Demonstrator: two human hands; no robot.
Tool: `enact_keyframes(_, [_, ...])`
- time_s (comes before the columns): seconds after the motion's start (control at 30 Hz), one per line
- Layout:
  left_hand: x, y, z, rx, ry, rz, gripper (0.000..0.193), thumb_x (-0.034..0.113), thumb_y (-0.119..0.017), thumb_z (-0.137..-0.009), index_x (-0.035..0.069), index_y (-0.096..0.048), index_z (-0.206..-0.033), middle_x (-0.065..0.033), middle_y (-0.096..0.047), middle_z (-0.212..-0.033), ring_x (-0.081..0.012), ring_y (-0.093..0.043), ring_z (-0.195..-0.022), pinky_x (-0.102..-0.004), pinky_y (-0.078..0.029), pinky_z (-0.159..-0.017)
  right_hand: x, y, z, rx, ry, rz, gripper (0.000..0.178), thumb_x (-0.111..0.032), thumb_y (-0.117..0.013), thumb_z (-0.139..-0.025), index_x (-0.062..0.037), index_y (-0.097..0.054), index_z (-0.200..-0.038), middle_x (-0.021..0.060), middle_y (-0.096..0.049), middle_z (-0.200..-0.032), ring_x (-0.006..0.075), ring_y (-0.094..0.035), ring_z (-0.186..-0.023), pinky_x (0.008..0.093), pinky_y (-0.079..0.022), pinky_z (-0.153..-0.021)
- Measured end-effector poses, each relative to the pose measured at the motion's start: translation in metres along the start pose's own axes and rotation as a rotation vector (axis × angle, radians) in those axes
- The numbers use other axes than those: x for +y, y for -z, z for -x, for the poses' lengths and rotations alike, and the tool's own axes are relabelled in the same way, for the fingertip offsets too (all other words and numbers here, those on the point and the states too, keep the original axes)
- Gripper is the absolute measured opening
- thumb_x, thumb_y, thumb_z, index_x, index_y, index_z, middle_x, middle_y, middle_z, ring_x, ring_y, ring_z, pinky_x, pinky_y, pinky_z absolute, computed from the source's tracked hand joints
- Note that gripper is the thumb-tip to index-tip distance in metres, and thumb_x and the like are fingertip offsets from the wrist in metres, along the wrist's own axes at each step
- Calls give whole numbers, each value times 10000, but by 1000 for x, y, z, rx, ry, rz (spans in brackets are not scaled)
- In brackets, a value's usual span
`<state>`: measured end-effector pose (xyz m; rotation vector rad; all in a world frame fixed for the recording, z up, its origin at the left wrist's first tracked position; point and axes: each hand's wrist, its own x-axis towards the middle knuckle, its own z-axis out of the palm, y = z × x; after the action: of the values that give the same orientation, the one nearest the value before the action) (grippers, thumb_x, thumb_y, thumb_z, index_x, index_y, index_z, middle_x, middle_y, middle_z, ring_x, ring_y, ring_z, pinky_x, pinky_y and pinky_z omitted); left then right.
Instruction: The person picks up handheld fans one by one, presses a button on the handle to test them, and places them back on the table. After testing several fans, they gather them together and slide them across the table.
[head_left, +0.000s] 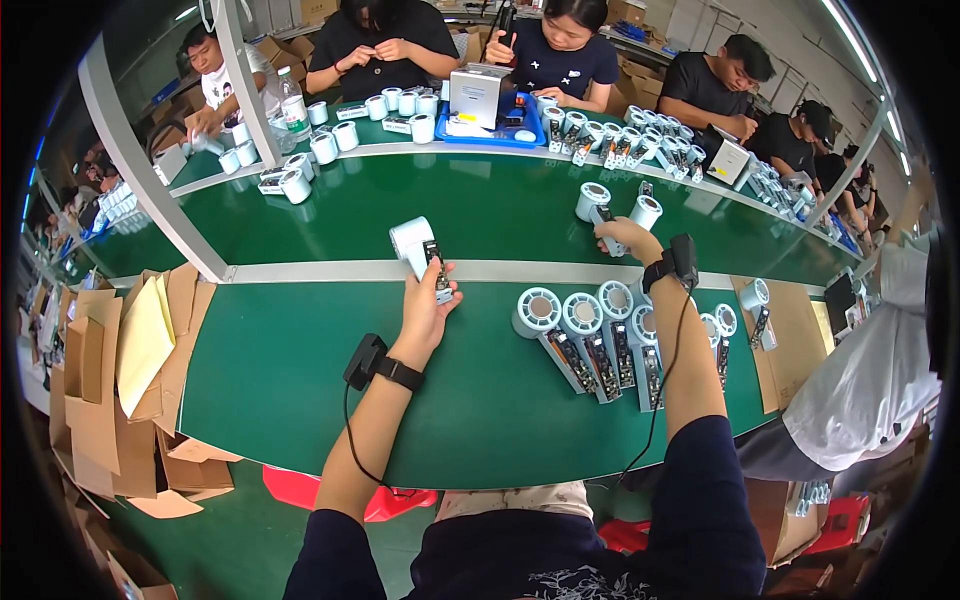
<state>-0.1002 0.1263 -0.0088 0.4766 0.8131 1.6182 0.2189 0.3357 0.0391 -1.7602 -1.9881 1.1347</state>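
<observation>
My left hand [430,305] is closed round the handle of a white round-headed device [410,238], held up near the metal rail; a dark circuit board shows in its open handle. Farther right, my right hand [632,238] reaches over the rail and grips the grey handle of a similar white device [593,196] on the far green surface. Another device [647,210] lies right beside that hand. On the near table several more of these devices [582,314] lie side by side, heads away from me, boards facing up. My right forearm partly covers that group.
A pale metal rail [330,272] separates the near table [300,370] from the far green surface [320,220]. Flattened cardboard [100,400] stacks at the left; a cardboard sheet [790,350] lies right. Opposite, several people work around a blue tray [470,132]. Wrist-unit cables hang along both my arms.
</observation>
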Motion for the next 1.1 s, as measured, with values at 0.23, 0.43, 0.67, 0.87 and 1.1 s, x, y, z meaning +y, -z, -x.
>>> enact_keyframes(0.23, [0,0,8,-15,-4,103,239,250,-532,-949,82,-449,-1097,-33,-550,-920,-80,-463,-641,-229,-410,-542,-92,-46,105,-118,202,-798,201,-254,-555,-891,-57,-516,-893,22,-542,-694,76,-462,-515,220,-369,-449])
enact_keyframes(0.43, [11,-33,50,-193,-43,64,232,286,-518,-953,100,-418,-1047,-23,-507,-850,-76,-444,-607,-238,-362,-512,-93,-96,206,-335,374,-1209,255,-277,-413,-980,-41,-430,-1076,64,-527,-844,96,-453,-579,227,-360,-466])
enact_keyframes(0.67, [5,-51,70,-280,35,120,217,280,-485,-965,113,-416,-1084,-23,-499,-843,-73,-436,-594,-236,-355,-520,-70,-120,205,-362,442,-1194,279,-203,-363,-990,-25,-375,-1205,79,-498,-913,109,-440,-612,234,-373,-506])
enact_keyframes(0.87, [-12,-47,70,-408,79,95,265,256,-445,-976,126,-354,-1188,-38,-508,-834,-91,-450,-584,-248,-371,-524,-62,-138,210,-236,439,-1092,321,-186,-353,-992,-32,-344,-1274,74,-497,-915,110,-440,-617,256,-385,-525])
enact_keyframes(1.1, [-19,-58,83,-334,-9,-129,288,233,-442,-975,112,-322,-1208,-70,-528,-834,-120,-495,-573,-263,-418,-517,-58,-153,208,-207,487,-1075,365,-199,-351,-994,-48,-288,-1320,72,-493,-915,107,-446,-618,260,-398,-539])
